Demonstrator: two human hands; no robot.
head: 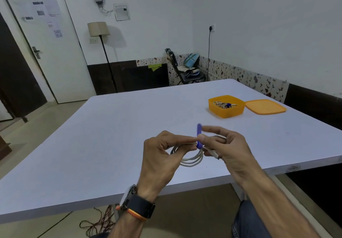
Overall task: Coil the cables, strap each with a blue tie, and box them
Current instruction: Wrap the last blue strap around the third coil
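Held above the near edge of the white desk (111, 126): a coiled white cable (192, 159), pinched in the left hand (162, 152) grip, with a blue tie (199, 136) standing up from the coil under the right hand (227, 145) thumb and fingers. Farther back to the right, an open orange box (226, 111) with another strapped cable (223, 105) inside, its lid (265, 106) lying just beside it.

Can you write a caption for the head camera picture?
Both hands wrap a blue tie around a coiled white cable.
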